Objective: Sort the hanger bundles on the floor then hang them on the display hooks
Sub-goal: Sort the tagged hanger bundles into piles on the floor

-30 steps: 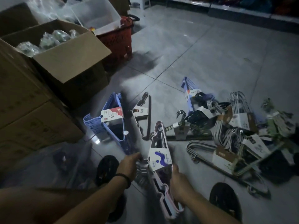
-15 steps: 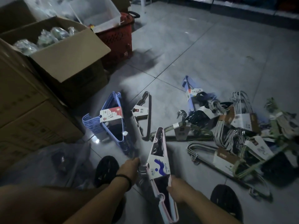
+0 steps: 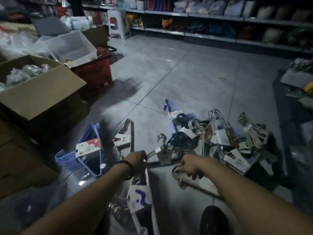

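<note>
Hanger bundles lie scattered on the grey tiled floor [image 3: 194, 78]. A pink-white bundle with a blue squiggle label [image 3: 140, 199] lies lengthwise between my arms. My left hand [image 3: 137, 161], with a dark band on its wrist, grips the bundle's far end with curled fingers. My right hand [image 3: 189, 167] curls down over the hook end of a cream hanger bundle [image 3: 194, 181]. A striped bundle with a grey tag [image 3: 163, 152] lies just beyond both hands. A blue bundle [image 3: 88, 150] and a black hanger [image 3: 126, 138] lie to the left. A mixed pile [image 3: 223, 139] spreads to the right.
An open cardboard box [image 3: 42, 94] and stacked cartons stand at the left, with a red basket [image 3: 94, 75] and a clear bin [image 3: 71, 46] behind them. Stocked shelves [image 3: 220, 19] and a white stool [image 3: 118, 22] line the back. A dark shoe [image 3: 213, 221] shows at the bottom.
The view has tilted up to show the shelves. My right hand left the pink-white bundle and moved right onto the cream bundle. My left hand shifted to the pink-white bundle's far end.
</note>
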A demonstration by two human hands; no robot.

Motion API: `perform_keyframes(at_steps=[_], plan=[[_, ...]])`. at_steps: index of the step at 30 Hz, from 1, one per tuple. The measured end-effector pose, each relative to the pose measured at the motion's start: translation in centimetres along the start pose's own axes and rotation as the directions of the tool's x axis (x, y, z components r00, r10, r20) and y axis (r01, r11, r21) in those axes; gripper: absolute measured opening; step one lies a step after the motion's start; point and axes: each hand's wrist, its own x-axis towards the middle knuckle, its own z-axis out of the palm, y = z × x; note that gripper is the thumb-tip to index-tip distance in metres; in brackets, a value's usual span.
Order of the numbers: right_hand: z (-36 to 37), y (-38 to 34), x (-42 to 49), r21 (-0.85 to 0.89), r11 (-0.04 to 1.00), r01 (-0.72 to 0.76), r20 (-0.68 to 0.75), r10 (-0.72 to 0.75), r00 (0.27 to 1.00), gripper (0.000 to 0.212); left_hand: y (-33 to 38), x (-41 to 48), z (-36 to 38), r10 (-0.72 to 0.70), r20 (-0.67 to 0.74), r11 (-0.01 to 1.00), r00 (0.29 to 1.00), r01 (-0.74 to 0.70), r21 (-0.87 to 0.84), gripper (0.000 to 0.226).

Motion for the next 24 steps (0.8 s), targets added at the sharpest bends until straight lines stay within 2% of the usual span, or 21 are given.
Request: perform_keyframes(at_steps=[5,8,10,12,13,15,18,24], plan=[[-6.0,2.4,4.7,-0.074,0.997,-0.027,-0.02,0.025,0.999,0.034,4.2,7.9,-0.4,0.06,0.002,0.997,0.998,-0.061,0.054,0.045],[-7.8,4.0,9.4,-0.092,0.996,-0.004,-0.127,-0.008,0.992,0.035,5.3,13.2,0.8,0.084,-0.002,0.988,0.996,-0.083,0.129,0.061],[-7.7,5.4,12.4,-0.045,0.999,0.0,-0.177,-0.008,0.984,0.036,5.8,16.3,2.0,0.098,-0.012,0.973,0.995,-0.093,0.213,0.074],[-7.0,6.8,14.4,-0.028,1.0,-0.01,-0.127,0.007,0.992,0.033,6.3,18.8,3.4,0.104,0.001,0.941,0.995,-0.099,0.323,0.084],[-6.6,7.6,15.1,-0.033,0.999,-0.023,-0.073,0.021,0.997,0.032,6.6,19.8,4.0,0.105,0.02,0.922,0.994,-0.105,0.373,0.084],[-5.9,8.9,16.1,-0.071,0.997,-0.043,0.015,0.044,0.999,0.035,7.2,21.5,4.8,0.133,0.038,0.875,0.99,-0.135,0.466,0.066],[-5.4,9.9,17.1,-0.08,0.996,-0.048,0.045,0.051,0.998,0.037,7.6,23.5,5.1,0.209,0.003,0.797,0.978,-0.172,0.579,0.037],[-5.4,9.3,17.0,0.004,1.0,-0.002,-0.004,0.002,1.0,0.029,7.2,22.2,3.4,0.27,-0.032,0.795,0.962,-0.204,0.571,0.028]])
